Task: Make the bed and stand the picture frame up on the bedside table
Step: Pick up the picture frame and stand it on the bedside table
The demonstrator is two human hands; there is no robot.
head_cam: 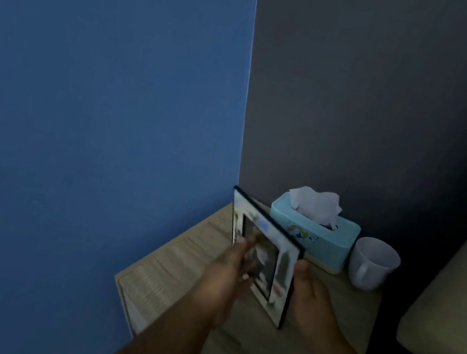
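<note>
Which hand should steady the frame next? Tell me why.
Probably right: the right hand pinches the frame at its edge, thumb in front. The left hand, blurred, only touches its face.

The wooden table fills the corner where two walls meet. A frame stands upright on it near the middle. A blue tissue box is just behind the frame, with a white mug right of the box.

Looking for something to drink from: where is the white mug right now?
In the head view, the white mug stands at the right rear of the bedside table, just right of the blue tissue box.
</note>
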